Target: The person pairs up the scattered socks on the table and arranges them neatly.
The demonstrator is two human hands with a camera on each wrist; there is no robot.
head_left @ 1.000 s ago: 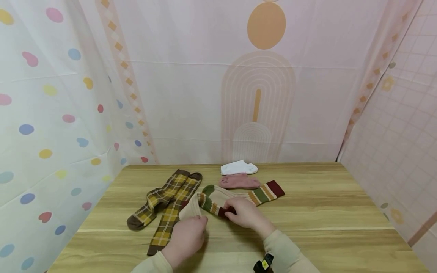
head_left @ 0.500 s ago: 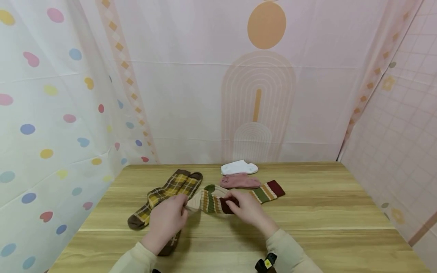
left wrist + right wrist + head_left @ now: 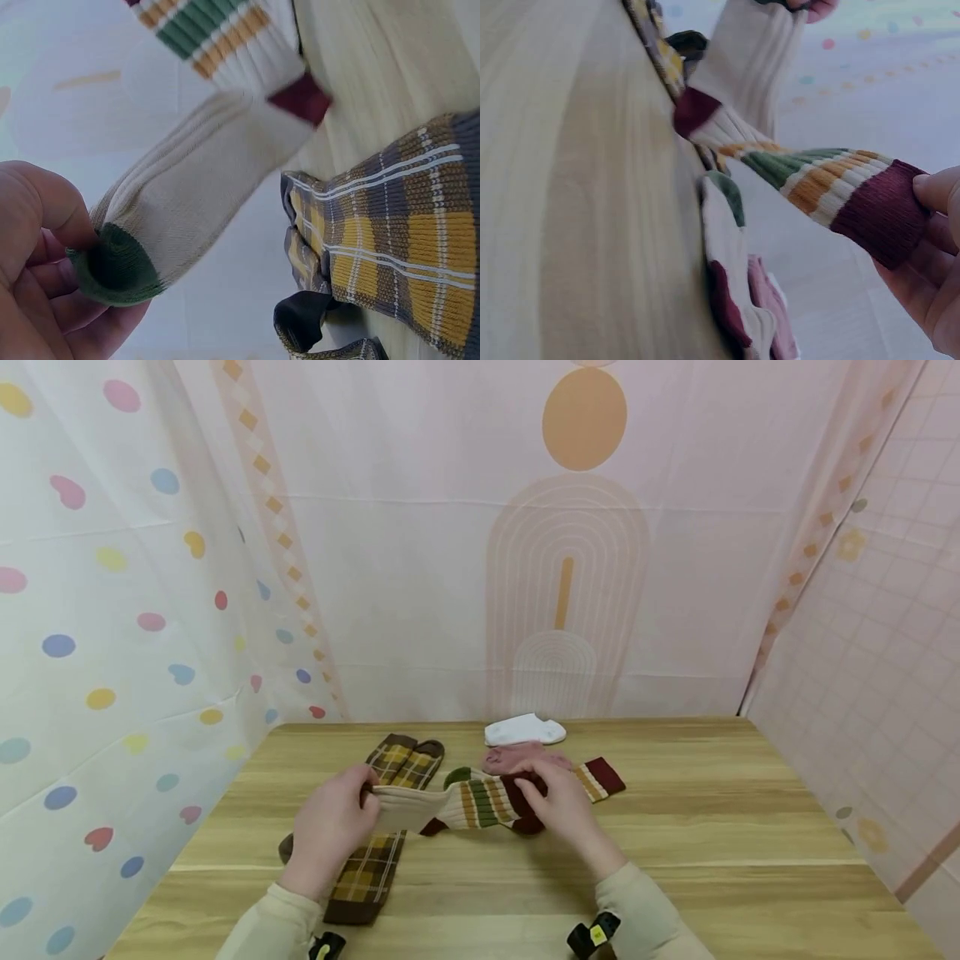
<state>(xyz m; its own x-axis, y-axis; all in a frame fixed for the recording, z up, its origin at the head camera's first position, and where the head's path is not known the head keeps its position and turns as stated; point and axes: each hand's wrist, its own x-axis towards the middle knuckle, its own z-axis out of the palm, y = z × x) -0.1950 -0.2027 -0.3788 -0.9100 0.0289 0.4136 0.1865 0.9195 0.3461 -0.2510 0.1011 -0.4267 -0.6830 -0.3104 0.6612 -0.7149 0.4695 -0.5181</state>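
A cream sock with green and orange stripes (image 3: 480, 802) is stretched sideways between both hands above the table. My left hand (image 3: 333, 827) pinches its green toe (image 3: 116, 266), as the left wrist view shows. At the other end, my right hand (image 3: 562, 806) grips the maroon cuff (image 3: 881, 214) between thumb and fingers. The sock's maroon heel (image 3: 301, 99) points down, and its leg looks twisted in the right wrist view. Behind the held sock lies a matching striped sock (image 3: 603, 777), partly covered by it and my right hand.
Yellow-and-brown plaid socks (image 3: 367, 877) lie on the left, partly hidden by my left hand. A pink sock (image 3: 517, 756) and a white sock (image 3: 523, 729) lie at the back of the wooden table (image 3: 712, 827). Patterned curtains (image 3: 412, 568) hang behind and at the sides.
My left hand has moved left and up, from the sock's middle to its toe. The sock has been lifted and drawn out straight. My right hand has risen slightly, still holding the cuff.
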